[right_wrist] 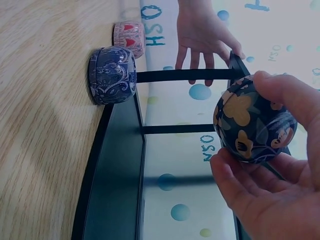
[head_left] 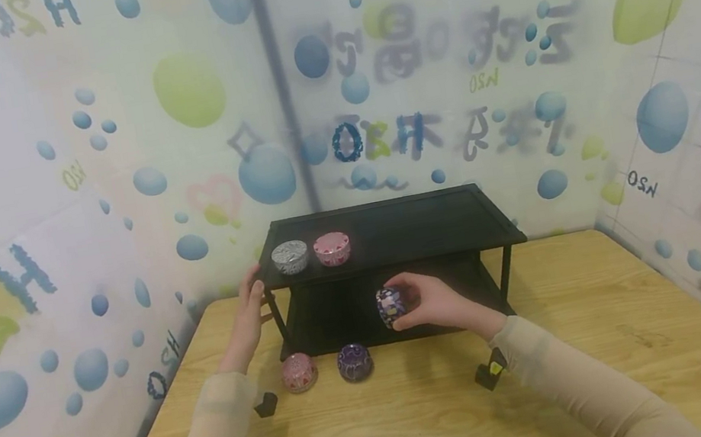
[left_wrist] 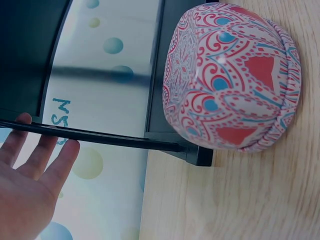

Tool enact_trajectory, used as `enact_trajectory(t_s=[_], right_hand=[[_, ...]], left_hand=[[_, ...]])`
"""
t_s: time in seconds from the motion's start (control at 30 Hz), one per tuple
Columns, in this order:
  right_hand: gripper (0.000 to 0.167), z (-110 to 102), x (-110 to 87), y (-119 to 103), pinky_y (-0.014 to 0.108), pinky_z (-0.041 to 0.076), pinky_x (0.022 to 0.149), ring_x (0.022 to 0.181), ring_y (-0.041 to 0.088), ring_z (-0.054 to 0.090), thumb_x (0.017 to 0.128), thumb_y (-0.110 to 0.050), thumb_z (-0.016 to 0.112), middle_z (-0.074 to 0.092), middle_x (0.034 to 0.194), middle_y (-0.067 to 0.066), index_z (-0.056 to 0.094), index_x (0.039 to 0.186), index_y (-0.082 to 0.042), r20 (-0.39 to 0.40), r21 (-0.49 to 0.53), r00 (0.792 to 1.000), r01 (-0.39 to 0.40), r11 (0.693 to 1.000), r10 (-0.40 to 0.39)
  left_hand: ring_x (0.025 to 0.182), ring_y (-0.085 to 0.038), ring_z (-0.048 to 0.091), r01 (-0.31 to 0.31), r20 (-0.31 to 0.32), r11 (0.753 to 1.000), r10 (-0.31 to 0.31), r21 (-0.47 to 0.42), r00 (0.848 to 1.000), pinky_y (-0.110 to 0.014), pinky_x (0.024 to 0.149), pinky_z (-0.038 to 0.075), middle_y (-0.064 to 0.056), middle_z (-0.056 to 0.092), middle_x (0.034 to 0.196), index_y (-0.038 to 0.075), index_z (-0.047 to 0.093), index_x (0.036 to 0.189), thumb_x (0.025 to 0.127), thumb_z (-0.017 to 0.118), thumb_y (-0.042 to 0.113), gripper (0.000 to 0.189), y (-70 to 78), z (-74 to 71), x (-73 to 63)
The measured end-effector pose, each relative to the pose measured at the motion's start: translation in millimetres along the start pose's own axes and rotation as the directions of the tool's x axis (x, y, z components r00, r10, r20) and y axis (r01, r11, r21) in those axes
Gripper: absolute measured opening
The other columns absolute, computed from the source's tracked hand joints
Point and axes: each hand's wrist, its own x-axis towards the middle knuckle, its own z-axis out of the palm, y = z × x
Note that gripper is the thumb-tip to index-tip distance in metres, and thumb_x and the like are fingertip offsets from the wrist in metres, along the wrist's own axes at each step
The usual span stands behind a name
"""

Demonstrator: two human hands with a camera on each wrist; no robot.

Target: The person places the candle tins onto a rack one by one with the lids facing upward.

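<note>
My right hand [head_left: 429, 298] pinches a small round dark tin [right_wrist: 255, 122] with gold flowers, between thumb and fingers. It is held in front of the lower level of a black two-tier shelf [head_left: 394, 230]. My left hand [head_left: 248, 321] is at the shelf's left end, its extended fingers [left_wrist: 62, 162] by the corner post [left_wrist: 95, 136]. On the shelf's top stand a silver-grey tin [head_left: 291, 258] and a pink tin [head_left: 332, 249]. A red-and-white patterned tin [left_wrist: 230, 80] and a purple-blue tin [head_left: 354, 362] sit on the table before the shelf.
The shelf stands on a wooden table [head_left: 386, 429], near a curtain [head_left: 373, 106] printed with bubbles and letters. Small black blocks [head_left: 266, 405] appear near both wrists, the right one with a yellow-green mark.
</note>
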Motion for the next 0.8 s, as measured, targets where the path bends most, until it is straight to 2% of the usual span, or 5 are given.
enact_trajectory(t_s=[0.23,0.47,0.8], right_hand=[[0.064,0.1,-0.1,-3.4,0.035,0.056,0.079,0.098,0.023,0.064,0.070,-0.019,0.087,0.063,0.111,0.008,0.057,0.126,-0.007,0.004,0.032,1.000,-0.007,0.999,0.007],[0.066,2.0,-1.5,-6.7,0.038,0.056,0.082,0.102,0.028,0.063,0.071,-0.008,0.085,0.061,0.117,0.014,0.053,0.129,-0.002,0.011,0.106,1.000,-0.001,0.994,0.000],[0.071,1.2,-0.2,-4.4,0.035,0.056,0.081,0.102,0.026,0.063,0.071,-0.011,0.085,0.059,0.117,0.013,0.052,0.133,-0.004,0.010,0.074,1.000,-0.004,0.997,0.004]], left_hand=[[0.132,-0.052,0.027,-0.004,-0.001,1.000,0.004,-0.004,1.000,-0.067,0.101,0.031,-0.019,0.003,0.159,0.012,0.010,0.155,0.106,0.029,0.031,0.056,-1.2,-0.7,0.7],[0.131,-0.053,0.028,0.001,0.000,1.000,-0.001,-0.003,1.000,-0.067,0.102,0.030,-0.019,0.002,0.159,0.014,0.009,0.155,0.106,0.029,0.034,0.057,-1.0,-0.5,0.4],[0.131,-0.053,0.029,0.001,-0.005,1.000,-0.001,0.003,1.000,-0.067,0.101,0.031,-0.019,0.003,0.159,0.014,0.009,0.155,0.106,0.029,0.033,0.056,-1.2,0.1,0.5]])
